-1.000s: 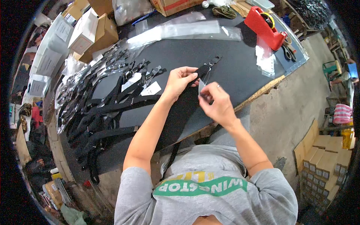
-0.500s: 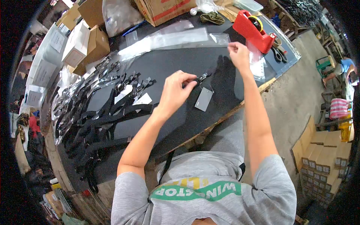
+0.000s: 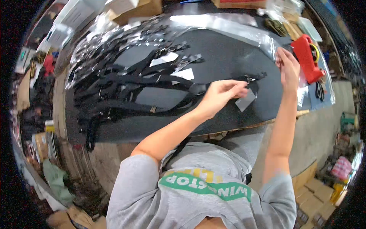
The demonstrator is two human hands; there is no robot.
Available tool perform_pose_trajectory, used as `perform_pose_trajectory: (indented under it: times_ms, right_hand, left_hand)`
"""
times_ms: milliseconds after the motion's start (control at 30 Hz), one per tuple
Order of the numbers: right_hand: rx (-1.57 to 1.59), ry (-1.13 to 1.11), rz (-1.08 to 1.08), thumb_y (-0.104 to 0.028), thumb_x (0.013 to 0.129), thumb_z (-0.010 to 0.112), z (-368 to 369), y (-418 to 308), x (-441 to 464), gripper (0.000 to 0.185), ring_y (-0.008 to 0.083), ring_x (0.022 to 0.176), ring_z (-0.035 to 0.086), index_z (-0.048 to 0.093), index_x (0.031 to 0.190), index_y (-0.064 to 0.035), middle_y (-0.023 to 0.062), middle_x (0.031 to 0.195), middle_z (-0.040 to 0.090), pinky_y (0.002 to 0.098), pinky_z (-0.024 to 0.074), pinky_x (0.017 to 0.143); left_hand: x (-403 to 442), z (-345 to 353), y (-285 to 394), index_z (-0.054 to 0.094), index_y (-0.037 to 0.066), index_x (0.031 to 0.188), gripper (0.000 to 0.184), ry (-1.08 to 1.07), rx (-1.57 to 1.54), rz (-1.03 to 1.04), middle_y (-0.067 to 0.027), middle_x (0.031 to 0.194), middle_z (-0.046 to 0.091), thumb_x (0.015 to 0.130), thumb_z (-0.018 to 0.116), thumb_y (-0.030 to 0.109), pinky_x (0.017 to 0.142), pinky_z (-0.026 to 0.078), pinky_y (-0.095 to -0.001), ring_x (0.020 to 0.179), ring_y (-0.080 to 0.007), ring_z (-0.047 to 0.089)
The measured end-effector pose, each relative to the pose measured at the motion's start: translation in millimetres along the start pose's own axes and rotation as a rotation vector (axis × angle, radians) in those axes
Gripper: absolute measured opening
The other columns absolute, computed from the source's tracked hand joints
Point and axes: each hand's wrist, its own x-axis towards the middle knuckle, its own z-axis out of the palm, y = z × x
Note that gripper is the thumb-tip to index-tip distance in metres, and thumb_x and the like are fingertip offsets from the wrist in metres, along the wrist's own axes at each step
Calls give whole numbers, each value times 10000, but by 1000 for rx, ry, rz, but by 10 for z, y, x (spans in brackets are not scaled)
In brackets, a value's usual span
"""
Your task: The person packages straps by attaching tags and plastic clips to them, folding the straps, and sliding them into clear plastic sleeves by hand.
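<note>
My left hand (image 3: 223, 93) is closed in a pinch around a black strap (image 3: 197, 89) above the black table. Just past its fingertips lie the strap's dark end fitting (image 3: 257, 78) and a grey hang tag (image 3: 246, 100). My right hand (image 3: 288, 68) pinches the near end of a long clear plastic bag (image 3: 263, 41), which stretches away to the left across the table's far side. Left of my hands, a tangle of black straps (image 3: 126, 82) covers the table, with white cards (image 3: 164, 59) and clear wrapping among them.
A red tape dispenser (image 3: 306, 57) stands right of my right hand, with black-handled scissors (image 3: 319, 91) beside it. Cardboard boxes (image 3: 143, 10) sit along the back. The table's wooden front edge (image 3: 244, 126) runs close to my body.
My right hand has taken hold of the plastic bag's end, which it was only near before. The view has turned, shifting the table's contents rightward. My left hand keeps its pinch.
</note>
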Motion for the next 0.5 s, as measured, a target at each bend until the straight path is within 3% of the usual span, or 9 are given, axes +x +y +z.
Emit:
perform_pose_trajectory:
  times_ms: [67, 133, 233, 267, 367, 500]
  right_hand:
    - [255, -38, -9, -69, 810, 669, 282, -18, -495, 428, 119, 673, 575, 468, 1164, 63, 84, 809, 624, 230, 444, 583]
    - [306, -31, 50, -41, 815, 657, 571, -95, -937, 508, 114, 664, 580, 383, 1232, 56, 76, 804, 623, 225, 452, 580]
    - [209, -25, -22, -8, 823, 646, 824, -51, -1361, 500, 89, 650, 579, 379, 1242, 52, 55, 789, 625, 202, 456, 583]
    - [210, -36, -22, -8, 823, 646, 862, -58, -1432, 500, 89, 650, 579, 379, 1242, 52, 55, 789, 625, 202, 456, 583]
    - [194, 38, -71, 14, 831, 629, 986, -52, -1545, 465, 67, 680, 556, 394, 1232, 45, 32, 768, 606, 197, 448, 645]
    - [54, 1, -161, 10, 820, 637, 942, 87, -1496, 421, 75, 667, 557, 443, 1193, 32, 51, 794, 623, 200, 447, 665]
  left_hand:
    - [122, 71, -49, 527, -51, 1188, 449, -26, -295, -86, -146, 1080, 619, 925, 532, 312, 900, 454, -297, 1039, -198, 580]
    - [171, 182, 95, 564, -35, 1124, 413, -4, -503, -165, -149, 1069, 622, 918, 542, 323, 880, 455, -289, 1076, -177, 558]
    - [264, 206, 69, 596, -11, 1040, 335, -25, -557, -72, -126, 996, 648, 906, 567, 294, 797, 477, -270, 993, -160, 600]
    - [266, 196, 57, 596, -11, 1040, 335, -18, -557, -63, -126, 996, 648, 906, 567, 294, 797, 477, -270, 993, -160, 600]
    - [200, 100, 87, 619, -8, 977, 257, 103, -491, -14, -84, 864, 671, 878, 613, 230, 679, 491, -247, 768, -150, 642]
    - [90, -92, 7, 632, -48, 1019, 269, 74, -222, 116, -95, 930, 668, 848, 650, 158, 765, 496, -261, 835, -133, 633]
